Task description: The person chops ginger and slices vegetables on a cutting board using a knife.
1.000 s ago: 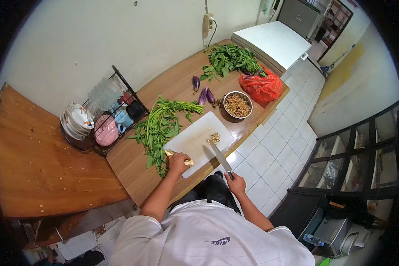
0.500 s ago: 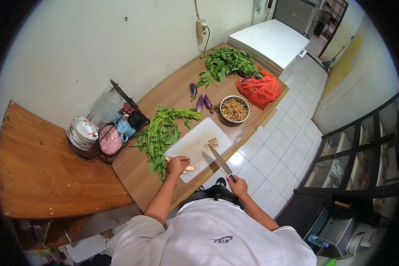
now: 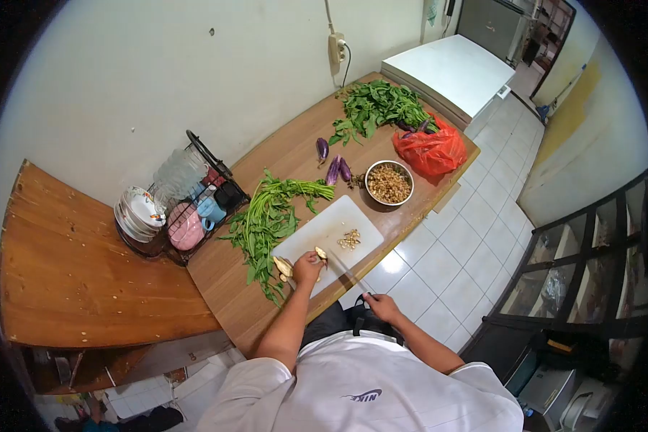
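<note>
My left hand [image 3: 308, 268] is closed on a pale root piece [image 3: 320, 253] over the near left part of the white cutting board [image 3: 331, 223]. More pale root pieces [image 3: 283, 267] lie at the board's left edge, beside that hand. My right hand [image 3: 383, 307] grips the handle of a knife [image 3: 349, 274], whose blade points up and left across the board's near edge, its tip close to the held piece. Small chopped bits [image 3: 350, 239] lie on the right part of the board.
Leafy greens [image 3: 263, 223] lie left of the board. Beyond it are purple eggplants [image 3: 333, 171], a metal bowl of chopped pieces [image 3: 389, 183], a red plastic bag [image 3: 435, 150] and more greens [image 3: 381, 108]. A dish rack [image 3: 209, 194] stands by the wall.
My left hand has moved right and lifted a root piece off the board. The knife has swung left, its blade away from the chopped bits, which are more spread out. The view has shifted slightly.
</note>
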`<act>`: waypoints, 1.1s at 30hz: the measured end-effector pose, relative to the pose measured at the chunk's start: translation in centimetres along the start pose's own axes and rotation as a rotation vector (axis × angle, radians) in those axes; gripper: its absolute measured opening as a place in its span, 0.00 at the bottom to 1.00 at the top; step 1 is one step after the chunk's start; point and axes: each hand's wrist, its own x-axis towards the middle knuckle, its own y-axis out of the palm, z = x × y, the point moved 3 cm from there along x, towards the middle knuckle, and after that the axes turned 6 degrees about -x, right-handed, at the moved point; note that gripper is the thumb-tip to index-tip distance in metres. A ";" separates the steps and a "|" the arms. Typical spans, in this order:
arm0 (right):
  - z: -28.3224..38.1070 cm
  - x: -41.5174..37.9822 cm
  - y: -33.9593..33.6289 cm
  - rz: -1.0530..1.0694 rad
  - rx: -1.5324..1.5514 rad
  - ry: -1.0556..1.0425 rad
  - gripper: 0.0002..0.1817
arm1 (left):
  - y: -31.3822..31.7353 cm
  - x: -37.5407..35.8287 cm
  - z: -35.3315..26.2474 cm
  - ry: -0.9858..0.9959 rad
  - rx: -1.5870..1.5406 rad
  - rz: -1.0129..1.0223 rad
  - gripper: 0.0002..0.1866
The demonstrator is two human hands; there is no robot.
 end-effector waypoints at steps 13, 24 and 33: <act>3.5 3.2 2.4 0.167 -0.015 0.103 0.43 | 0.0 -1.1 -1.2 0.082 0.007 -0.102 0.22; 5.2 9.6 4.4 0.098 -0.065 -0.081 0.42 | 0.1 -0.5 -0.4 0.121 0.050 -0.062 0.22; 2.2 2.3 3.4 0.092 -0.114 0.027 0.43 | 0.2 -0.4 0.1 0.138 -0.043 -0.071 0.21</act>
